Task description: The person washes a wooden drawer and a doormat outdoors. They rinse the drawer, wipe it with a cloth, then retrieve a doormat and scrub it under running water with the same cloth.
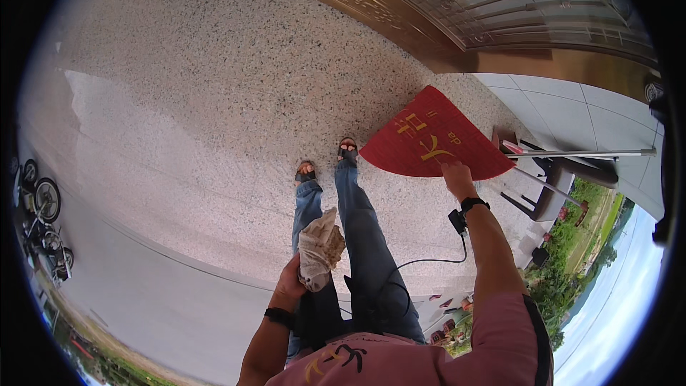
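Note:
In my left hand [290, 277] is a crumpled, stained whitish cloth [319, 246], held in front of my left leg. My right hand [456, 174] grips the near edge of a red doormat [429, 136] with yellow characters on it. The mat hangs or leans out beyond that hand, to the right of my feet; whether its far corner touches the floor I cannot tell. A cable runs from a small black device at my right wrist towards my legs.
Speckled terrazzo floor [214, 80] spreads ahead. A bronze-coloured metal door [396, 16] stands at the top. To the right are a dark chair [554, 187] and long-handled poles [584, 154] near the tiled wall [563, 112]. Motorcycles [48, 225] stand far left, potted plants [450, 327] lower right.

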`<state>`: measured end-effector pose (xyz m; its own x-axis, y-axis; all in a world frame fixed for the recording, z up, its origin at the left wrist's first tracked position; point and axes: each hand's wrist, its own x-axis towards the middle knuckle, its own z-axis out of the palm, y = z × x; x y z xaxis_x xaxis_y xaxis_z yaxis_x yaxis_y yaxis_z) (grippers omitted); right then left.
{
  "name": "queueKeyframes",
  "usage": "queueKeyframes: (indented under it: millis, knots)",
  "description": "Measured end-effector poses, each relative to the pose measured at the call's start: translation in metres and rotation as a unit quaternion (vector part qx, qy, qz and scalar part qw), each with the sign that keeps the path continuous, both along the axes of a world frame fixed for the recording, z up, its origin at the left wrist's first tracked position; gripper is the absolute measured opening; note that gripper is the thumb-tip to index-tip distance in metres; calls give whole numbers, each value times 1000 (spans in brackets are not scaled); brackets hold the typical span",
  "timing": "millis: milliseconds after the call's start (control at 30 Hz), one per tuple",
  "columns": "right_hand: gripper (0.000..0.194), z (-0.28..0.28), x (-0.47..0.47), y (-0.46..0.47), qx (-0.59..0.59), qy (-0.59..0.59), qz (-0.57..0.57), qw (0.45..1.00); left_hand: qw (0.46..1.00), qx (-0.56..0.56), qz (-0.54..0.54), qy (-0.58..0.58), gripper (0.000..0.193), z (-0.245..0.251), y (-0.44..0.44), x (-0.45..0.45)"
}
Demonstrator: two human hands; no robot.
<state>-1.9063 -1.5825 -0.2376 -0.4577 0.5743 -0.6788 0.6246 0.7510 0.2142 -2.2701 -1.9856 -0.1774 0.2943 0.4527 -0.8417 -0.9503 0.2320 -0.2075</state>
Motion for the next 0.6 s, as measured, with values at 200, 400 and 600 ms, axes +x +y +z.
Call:
queueKeyframes:
  millis: [200, 400, 600]
  knots:
    - [34, 108, 91, -88, 100, 53, -145, 983, 994, 33, -100, -5, 46, 45, -20, -53]
    - [36, 175, 193, -176, 165, 74, -302, 936, 964, 76, -254, 9, 44, 81, -7, -38]
    - [33, 228, 320, -269, 248, 131, -401, 872, 902, 187, -380, 80, 49, 137, 35, 66]
